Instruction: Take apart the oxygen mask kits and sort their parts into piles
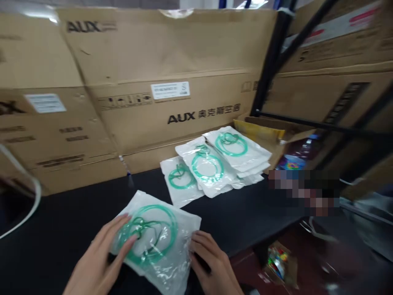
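Observation:
A white pouch with a clear front (181, 227) is tilted above the black tabletop, a coil of green tubing showing inside. My left hand (100, 250) grips its left side, thumb across the clear film. On the right edge, the fingers and thumb of my right hand (211, 260) close on the pouch. Beyond my hands lie similar pouches: a single one at the left (181, 182), another overlapping it (207, 168), and a small stack (236, 149) at the right. Each shows coiled green tubing.
Large cardboard cartons (138, 53) wall off the table's back. A black metal frame (270, 61) rises at the right, near an open carton (260, 131) and a plastic bottle (299, 153). A white cable (35, 200) curves at the left. Below sits a small box of colourful items (281, 262).

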Demonstrator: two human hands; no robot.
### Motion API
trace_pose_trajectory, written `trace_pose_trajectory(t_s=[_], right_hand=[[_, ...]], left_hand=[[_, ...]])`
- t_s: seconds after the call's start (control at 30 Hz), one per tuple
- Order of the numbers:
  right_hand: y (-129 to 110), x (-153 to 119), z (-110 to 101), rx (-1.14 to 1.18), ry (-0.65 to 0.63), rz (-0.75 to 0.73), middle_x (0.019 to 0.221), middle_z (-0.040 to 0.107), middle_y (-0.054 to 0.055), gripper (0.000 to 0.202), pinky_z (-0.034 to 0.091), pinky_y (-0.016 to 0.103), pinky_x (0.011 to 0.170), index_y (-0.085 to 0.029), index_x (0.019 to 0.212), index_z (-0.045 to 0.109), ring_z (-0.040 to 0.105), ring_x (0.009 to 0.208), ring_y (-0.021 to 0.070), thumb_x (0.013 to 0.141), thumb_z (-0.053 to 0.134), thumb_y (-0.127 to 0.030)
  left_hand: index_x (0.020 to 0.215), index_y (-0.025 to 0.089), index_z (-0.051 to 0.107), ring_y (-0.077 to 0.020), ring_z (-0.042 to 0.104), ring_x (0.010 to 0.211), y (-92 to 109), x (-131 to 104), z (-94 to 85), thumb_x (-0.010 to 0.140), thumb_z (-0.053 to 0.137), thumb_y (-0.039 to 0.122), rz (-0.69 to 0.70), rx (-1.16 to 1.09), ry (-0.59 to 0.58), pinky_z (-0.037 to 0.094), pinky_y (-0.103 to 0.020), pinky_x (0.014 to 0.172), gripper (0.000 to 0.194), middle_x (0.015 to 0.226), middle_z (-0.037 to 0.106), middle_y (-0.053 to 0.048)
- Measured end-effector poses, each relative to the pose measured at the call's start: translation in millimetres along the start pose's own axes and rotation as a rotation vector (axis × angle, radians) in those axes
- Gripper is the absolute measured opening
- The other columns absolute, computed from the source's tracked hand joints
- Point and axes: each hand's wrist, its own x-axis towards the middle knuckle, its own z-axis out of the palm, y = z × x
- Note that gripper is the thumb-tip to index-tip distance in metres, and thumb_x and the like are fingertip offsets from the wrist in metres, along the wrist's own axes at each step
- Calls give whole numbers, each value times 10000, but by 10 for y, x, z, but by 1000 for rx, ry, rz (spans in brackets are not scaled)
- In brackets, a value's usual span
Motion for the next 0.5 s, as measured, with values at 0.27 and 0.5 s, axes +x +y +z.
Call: trace_pose_trajectory(t_s=[0.27,0.5], right_hand=[[218,196,93,-456,-366,-409,1684,316,74,705,387,426,1196,-284,1615,369,290,1544,309,971,612,-133],[137,281,-94,-486,-442,-450,1560,523,40,549,406,347,1186,-239,1534,517,414,1483,269,993,581,-174]], left_hand=[[1630,337,298,-291,356,1532,180,169,20,1052,441,560,-6,90,-270,364,-512,1232,636,1682,346,-41],[1662,314,194,-292,327,1530,129,63,-150,1096,332,520,-80,98,-352,364,-517,1233,618,1677,312,-39]])
